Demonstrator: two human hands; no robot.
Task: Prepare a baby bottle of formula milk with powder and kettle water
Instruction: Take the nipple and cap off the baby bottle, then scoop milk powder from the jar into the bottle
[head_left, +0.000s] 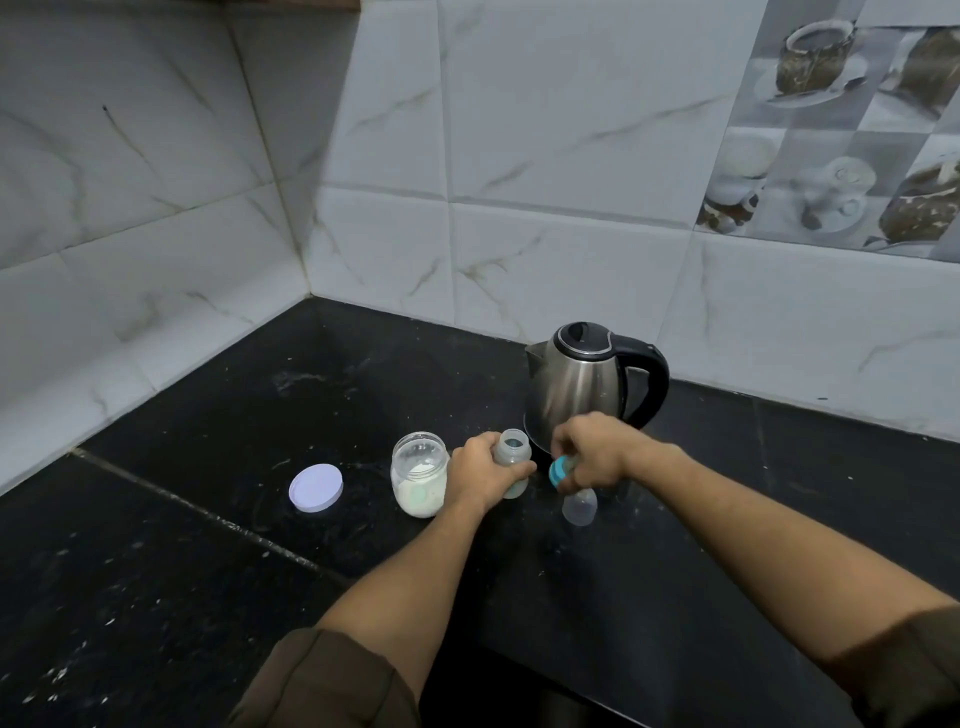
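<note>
Head view: the left hand (480, 475) wraps fingers and thumb round the translucent plastic baby bottle (513, 451), which stands upright on the black stone counter (208, 545) with its mouth open upward. Just beside it, the right hand (592, 452) pinches the teal screw collar (559, 472) in curled fingers; whether a teat sits in it I cannot tell. A clear domed cap (580, 506) stands just below that hand. The clear glass jar of white powder (420, 475) stands close against the left hand's outer side, its round lilac lid (316, 488) further left. The steel electric kettle (576, 384) stands directly behind the bottle, handle turned right, so the right hand looks nearer for pouring once it sets the collar down
</note>
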